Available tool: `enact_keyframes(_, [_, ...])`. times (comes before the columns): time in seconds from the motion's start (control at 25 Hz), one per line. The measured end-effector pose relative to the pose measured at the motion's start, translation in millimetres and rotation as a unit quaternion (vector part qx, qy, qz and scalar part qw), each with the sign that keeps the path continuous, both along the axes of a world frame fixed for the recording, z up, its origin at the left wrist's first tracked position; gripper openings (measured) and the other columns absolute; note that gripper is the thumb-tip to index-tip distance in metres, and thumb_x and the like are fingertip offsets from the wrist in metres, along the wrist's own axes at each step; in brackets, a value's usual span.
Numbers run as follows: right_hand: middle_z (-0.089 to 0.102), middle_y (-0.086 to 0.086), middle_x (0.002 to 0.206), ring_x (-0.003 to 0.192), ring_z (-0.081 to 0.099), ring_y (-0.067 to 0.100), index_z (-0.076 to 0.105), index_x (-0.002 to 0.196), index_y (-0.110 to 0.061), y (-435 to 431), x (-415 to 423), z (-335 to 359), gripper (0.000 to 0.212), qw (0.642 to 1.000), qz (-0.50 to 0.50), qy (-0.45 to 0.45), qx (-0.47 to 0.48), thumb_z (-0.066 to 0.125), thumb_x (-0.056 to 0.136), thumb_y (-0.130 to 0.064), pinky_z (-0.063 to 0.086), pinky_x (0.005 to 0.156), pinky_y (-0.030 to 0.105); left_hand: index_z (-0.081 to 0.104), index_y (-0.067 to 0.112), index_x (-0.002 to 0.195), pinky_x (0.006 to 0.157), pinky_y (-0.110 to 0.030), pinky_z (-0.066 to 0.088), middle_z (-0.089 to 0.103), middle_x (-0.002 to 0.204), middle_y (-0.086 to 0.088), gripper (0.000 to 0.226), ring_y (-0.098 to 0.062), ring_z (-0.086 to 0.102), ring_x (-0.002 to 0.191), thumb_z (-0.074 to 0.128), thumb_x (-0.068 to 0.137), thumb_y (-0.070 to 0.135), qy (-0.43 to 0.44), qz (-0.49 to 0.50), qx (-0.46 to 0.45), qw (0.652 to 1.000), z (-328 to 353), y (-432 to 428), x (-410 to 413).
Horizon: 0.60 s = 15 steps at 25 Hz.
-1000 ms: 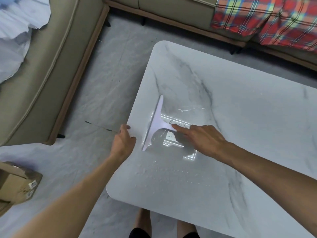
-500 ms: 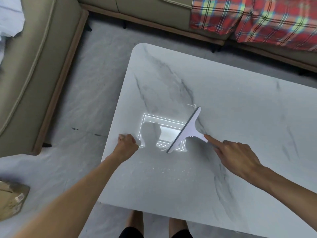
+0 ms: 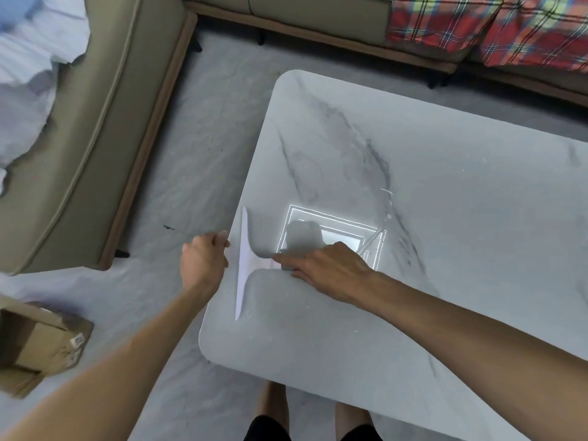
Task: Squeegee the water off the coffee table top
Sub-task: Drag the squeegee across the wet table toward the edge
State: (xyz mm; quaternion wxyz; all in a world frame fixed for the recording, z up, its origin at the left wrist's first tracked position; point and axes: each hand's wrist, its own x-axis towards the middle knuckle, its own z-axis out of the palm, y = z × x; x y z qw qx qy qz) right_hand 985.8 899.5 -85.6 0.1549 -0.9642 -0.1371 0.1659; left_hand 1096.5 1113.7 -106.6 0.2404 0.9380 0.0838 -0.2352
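A white squeegee (image 3: 243,265) lies with its long blade flat on the marble coffee table top (image 3: 445,249), close to the table's left edge. My right hand (image 3: 324,268) grips its handle, index finger stretched along it toward the blade. My left hand (image 3: 202,264) is curled over the left edge of the table, just left of the blade. A thin line of water (image 3: 386,202) shows farther right on the top, past a bright ceiling-light reflection (image 3: 334,237).
A beige sofa (image 3: 95,138) stands to the left across a strip of grey floor. Another sofa with a red plaid blanket (image 3: 477,23) runs along the far side. A cardboard box (image 3: 35,342) sits on the floor at lower left. My legs are below the near edge.
The squeegee was lifted to the right half a second ago, then swept back left across the top to the table's left edge. My left hand stayed on that edge.
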Motion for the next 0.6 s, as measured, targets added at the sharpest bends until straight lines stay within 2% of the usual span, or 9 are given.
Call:
enact_keyframes(0.04, [0.067,-0.009,0.080,0.052,0.048,0.020,0.050,0.126,-0.044,-3,5,-5,0.030,1.000,-0.008,0.009,0.000,0.049,0.096,-0.039,0.013,0.045,0.026,0.067,0.013,0.075,0.076,-0.043,0.054,0.068,0.062,-0.004,0.039,-0.035,0.063,0.082,0.041,0.095,0.034,0.009,-0.010,0.012,1.000,-3,1,-1])
enact_keyframes(0.12, [0.068,-0.007,0.091,0.072,0.062,0.023,0.042,0.130,-0.051,-25,7,-12,0.034,0.999,-0.043,0.022,-0.009,0.043,0.097,-0.043,0.023,0.052,0.028,0.066,0.010,0.091,0.075,-0.039,0.050,0.072,0.089,-0.009,0.039,-0.035,0.062,0.089,0.042,0.096,0.040,0.028,-0.053,0.051,0.997,-11,-3,-5])
enact_keyframes(0.2, [0.067,-0.006,0.092,0.080,0.066,0.026,0.029,0.135,-0.057,-62,-2,-12,0.040,0.996,-0.076,0.041,-0.035,0.036,0.097,-0.047,0.031,0.056,0.030,0.059,0.010,0.111,0.075,-0.035,0.044,0.066,0.111,-0.015,0.030,-0.037,0.059,0.099,0.050,0.095,0.033,0.059,-0.086,0.054,0.993,-20,-15,-11])
enact_keyframes(0.32, [0.065,-0.004,0.084,0.073,0.065,0.027,0.016,0.138,-0.057,-117,-32,-4,0.044,0.984,-0.147,0.053,-0.081,0.025,0.096,-0.050,0.034,0.054,0.031,0.050,0.008,0.121,0.078,-0.034,0.043,0.056,0.125,-0.016,0.034,-0.036,0.058,0.101,0.058,0.091,0.020,0.109,-0.145,0.022,0.983,-29,-35,-22])
enact_keyframes(0.44, [0.063,-0.007,0.081,0.070,0.062,0.026,0.022,0.141,-0.055,-157,-74,5,0.042,0.963,-0.232,0.076,-0.116,0.023,0.099,-0.048,0.033,0.055,0.030,0.049,0.009,0.123,0.077,-0.031,0.038,0.051,0.129,-0.011,0.038,-0.030,0.056,0.100,0.059,0.089,0.020,0.141,-0.175,0.014,0.974,-32,-60,-28])
enact_keyframes(0.52, [0.062,-0.007,0.077,0.067,0.060,0.025,0.022,0.142,-0.054,-172,-98,9,0.043,0.951,-0.267,0.089,-0.124,0.023,0.100,-0.046,0.037,0.054,0.031,0.048,0.010,0.125,0.077,-0.029,0.037,0.049,0.129,-0.011,0.040,-0.027,0.053,0.096,0.059,0.089,0.022,0.175,-0.186,0.015,0.967,-32,-75,-32])
enact_keyframes(0.6, [0.061,-0.005,0.068,0.058,0.056,0.024,0.023,0.143,-0.051,-181,-120,14,0.043,0.942,-0.292,0.088,-0.143,0.024,0.100,-0.044,0.040,0.052,0.030,0.048,0.009,0.127,0.079,-0.029,0.038,0.045,0.131,-0.013,0.043,-0.030,0.054,0.102,0.059,0.089,0.023,0.198,-0.219,0.030,0.955,-33,-86,-35])
